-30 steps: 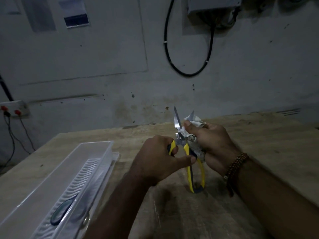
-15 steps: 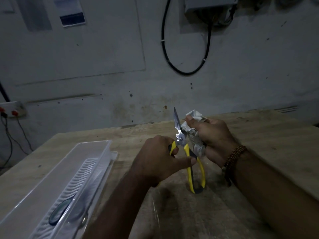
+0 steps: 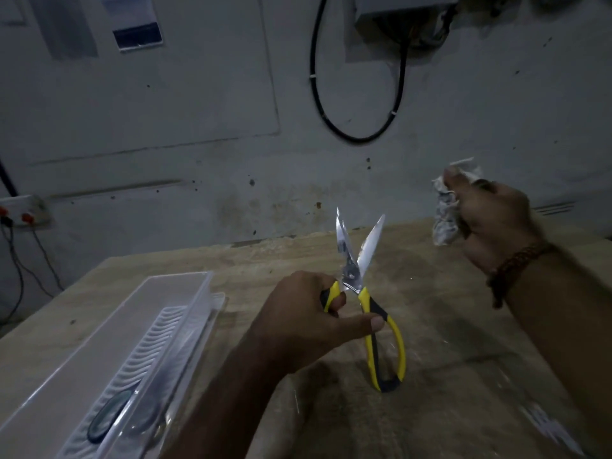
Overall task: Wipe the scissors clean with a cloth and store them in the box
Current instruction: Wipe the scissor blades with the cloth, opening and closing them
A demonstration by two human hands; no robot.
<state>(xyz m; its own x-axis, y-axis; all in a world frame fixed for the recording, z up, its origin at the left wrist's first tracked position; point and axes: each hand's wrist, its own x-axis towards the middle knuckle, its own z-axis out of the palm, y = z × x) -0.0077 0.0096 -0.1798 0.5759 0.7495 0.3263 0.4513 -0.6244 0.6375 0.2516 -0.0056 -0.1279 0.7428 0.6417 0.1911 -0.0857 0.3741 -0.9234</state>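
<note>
1. The scissors point(image 3: 364, 293) stand upright above the middle of the counter point(image 3: 463, 326), blades apart in a narrow V with tips pointing up, yellow-and-black handles hanging down.
2. The left hand point(image 3: 308, 319) grips them by the left handle, fingers wrapped around it and the thumb stretched across to touch the right handle (the lower loop hangs free below the hand).
3. The right hand point(image 3: 490, 220) is raised to the right of the scissors, well apart from the blades, closed around a crumpled whitish cloth point(image 3: 445, 210) that bulges out on the left side of the fist. A beaded bracelet point(image 3: 516, 266) circles that wrist.
4. The clear plastic box point(image 3: 109, 352) lies open on the counter's left side, near the left forearm, with a ribbed insert inside and a dark oval shape at its near end (too dim to identify).
5. Behind the counter, a grey wall carries a looping black cable point(image 3: 357, 134).
</note>
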